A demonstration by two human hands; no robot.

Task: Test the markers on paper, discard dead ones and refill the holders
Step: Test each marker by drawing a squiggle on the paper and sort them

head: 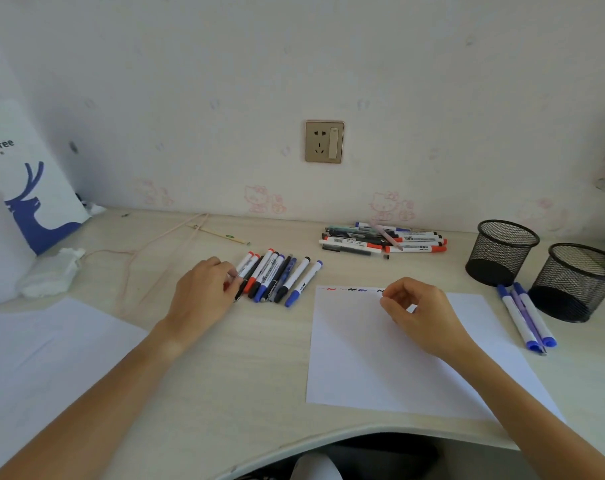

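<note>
Pale wood desk (245,358): paper sheet (370,368), marker row (280,277), marker pile (384,239), two mesh holders (501,252), tissue (51,275).

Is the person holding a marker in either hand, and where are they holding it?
The left hand touches the leftmost pens of the marker row; a real grip cannot be told. The right hand is curled over the paper, holding nothing visible.

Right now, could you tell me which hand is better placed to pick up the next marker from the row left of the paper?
Left. The left hand already touches the row of capped red, blue and black markers, while the right hand rests curled on the white test paper, farther away.
</note>
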